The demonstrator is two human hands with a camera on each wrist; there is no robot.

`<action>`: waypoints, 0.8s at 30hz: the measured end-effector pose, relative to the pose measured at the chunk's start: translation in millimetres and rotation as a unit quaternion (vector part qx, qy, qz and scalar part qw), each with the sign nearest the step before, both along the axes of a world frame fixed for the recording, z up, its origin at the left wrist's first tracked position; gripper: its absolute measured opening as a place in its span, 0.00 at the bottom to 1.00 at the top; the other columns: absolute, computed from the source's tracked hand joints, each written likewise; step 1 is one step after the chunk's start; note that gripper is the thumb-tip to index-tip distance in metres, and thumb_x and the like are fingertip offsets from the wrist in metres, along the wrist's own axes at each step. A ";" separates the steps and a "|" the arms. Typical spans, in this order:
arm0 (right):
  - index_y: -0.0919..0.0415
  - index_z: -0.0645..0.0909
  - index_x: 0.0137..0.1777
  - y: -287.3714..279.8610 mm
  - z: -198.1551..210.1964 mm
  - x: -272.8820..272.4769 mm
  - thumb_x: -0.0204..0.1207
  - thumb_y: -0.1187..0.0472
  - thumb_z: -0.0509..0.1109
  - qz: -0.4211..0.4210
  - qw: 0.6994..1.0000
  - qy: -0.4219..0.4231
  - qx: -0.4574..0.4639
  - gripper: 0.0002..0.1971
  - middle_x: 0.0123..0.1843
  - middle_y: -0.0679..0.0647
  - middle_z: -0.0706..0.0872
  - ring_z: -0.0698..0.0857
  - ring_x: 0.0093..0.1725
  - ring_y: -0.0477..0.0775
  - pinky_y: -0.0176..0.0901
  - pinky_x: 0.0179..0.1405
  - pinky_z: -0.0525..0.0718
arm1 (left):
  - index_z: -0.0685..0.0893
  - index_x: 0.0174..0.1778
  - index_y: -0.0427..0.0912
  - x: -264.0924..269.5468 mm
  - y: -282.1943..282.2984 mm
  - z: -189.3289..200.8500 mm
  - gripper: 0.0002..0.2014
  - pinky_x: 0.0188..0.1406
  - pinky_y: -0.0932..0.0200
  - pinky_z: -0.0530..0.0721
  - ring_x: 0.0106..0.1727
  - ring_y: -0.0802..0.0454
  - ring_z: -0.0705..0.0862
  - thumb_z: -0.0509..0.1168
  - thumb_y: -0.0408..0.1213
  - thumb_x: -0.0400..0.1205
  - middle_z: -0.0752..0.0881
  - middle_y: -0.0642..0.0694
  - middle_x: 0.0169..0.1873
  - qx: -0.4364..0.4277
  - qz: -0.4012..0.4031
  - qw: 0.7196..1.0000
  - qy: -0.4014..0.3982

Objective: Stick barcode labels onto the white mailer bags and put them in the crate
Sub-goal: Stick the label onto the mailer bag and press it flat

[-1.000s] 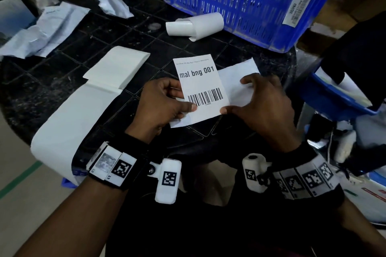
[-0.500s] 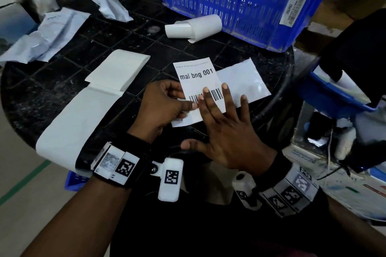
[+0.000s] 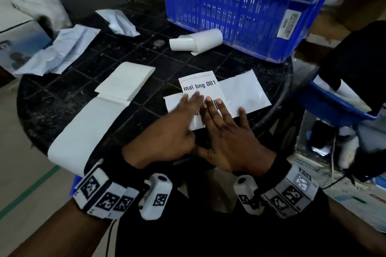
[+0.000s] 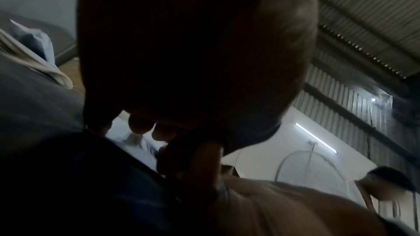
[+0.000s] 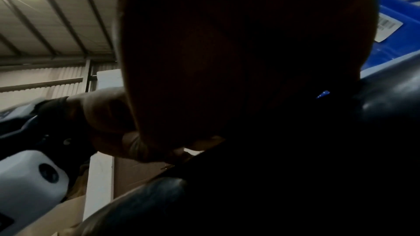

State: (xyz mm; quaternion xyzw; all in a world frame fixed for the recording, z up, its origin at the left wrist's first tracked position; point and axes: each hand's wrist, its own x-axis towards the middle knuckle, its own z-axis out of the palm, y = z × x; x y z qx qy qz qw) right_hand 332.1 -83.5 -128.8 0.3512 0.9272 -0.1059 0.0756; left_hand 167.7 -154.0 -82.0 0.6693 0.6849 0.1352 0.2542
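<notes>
A white mailer bag [image 3: 244, 92] lies flat on the black table [image 3: 62, 98] near its front edge. Across it lies a white barcode label [image 3: 200, 85] printed "mal bng 001". My left hand [image 3: 167, 129] lies flat on the label's left part, fingers straight and blurred. Beside it my right hand [image 3: 227, 131] presses flat over the barcode, fingers spread. The blue crate [image 3: 240, 6] stands at the back right of the table. Both wrist views are dark, filled by my palms.
A folded strip of white label backing [image 3: 87, 123] hangs over the table's left front edge. A curled liner roll [image 3: 196, 43] lies before the crate. Crumpled white bags [image 3: 60, 52] lie at the back left. A blue bin [image 3: 338, 104] stands to the right.
My left hand let go of the label's edge and now lies flat on it. The right hand stays flat, pressing a little farther up the label.
</notes>
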 end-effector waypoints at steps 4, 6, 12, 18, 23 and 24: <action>0.57 0.24 0.88 2.9 0.7 3.9 0.53 0.14 0.30 0.025 0.999 -0.032 -0.018 0.68 0.87 0.54 0.18 0.22 0.87 0.57 0.79 0.85 0.38 | 0.30 0.89 0.41 10.1 2.7 -5.3 0.48 0.90 0.41 0.41 0.88 0.51 0.28 0.61 0.36 0.84 0.28 0.45 0.88 -0.151 -0.078 0.976 0.138; 0.57 0.23 0.88 4.1 1.6 5.9 0.52 0.16 0.35 0.025 0.998 -0.039 -0.032 0.68 0.87 0.54 0.18 0.21 0.86 0.56 0.77 0.85 0.36 | 0.30 0.89 0.41 11.4 3.8 -7.5 0.47 0.89 0.37 0.40 0.88 0.50 0.27 0.59 0.42 0.86 0.27 0.44 0.88 -0.168 -0.083 0.966 0.180; 0.58 0.29 0.90 13.0 11.6 28.8 0.48 0.04 0.39 -0.048 0.995 -0.051 -0.070 0.77 0.90 0.51 0.25 0.26 0.88 0.49 0.72 0.87 0.36 | 0.29 0.88 0.41 13.4 2.9 -4.9 0.44 0.88 0.31 0.39 0.87 0.48 0.24 0.55 0.48 0.89 0.23 0.43 0.86 -0.189 -0.089 0.957 0.204; 0.56 0.34 0.91 26.1 29.6 23.9 0.64 0.12 0.38 -0.010 0.999 0.008 -0.045 0.64 0.91 0.50 0.29 0.28 0.89 0.47 0.71 0.88 0.37 | 0.58 0.88 0.39 -8.2 22.5 17.5 0.38 0.86 0.44 0.62 0.90 0.39 0.56 0.63 0.54 0.87 0.58 0.35 0.88 -0.077 0.032 0.991 0.102; 0.55 0.34 0.91 19.2 4.6 10.3 0.67 0.15 0.29 0.069 0.997 0.029 0.010 0.60 0.91 0.50 0.29 0.30 0.89 0.49 0.71 0.88 0.41 | 0.67 0.86 0.39 -18.6 41.1 13.8 0.36 0.85 0.51 0.64 0.88 0.44 0.63 0.67 0.53 0.86 0.66 0.39 0.87 0.054 0.039 0.993 0.101; 0.55 0.33 0.91 18.7 1.6 10.5 0.67 0.14 0.30 0.075 0.997 0.025 0.014 0.59 0.91 0.51 0.29 0.29 0.89 0.50 0.71 0.88 0.40 | 0.61 0.89 0.39 -12.2 39.5 10.3 0.38 0.88 0.51 0.58 0.90 0.48 0.56 0.65 0.53 0.87 0.58 0.42 0.90 0.060 0.009 0.992 0.107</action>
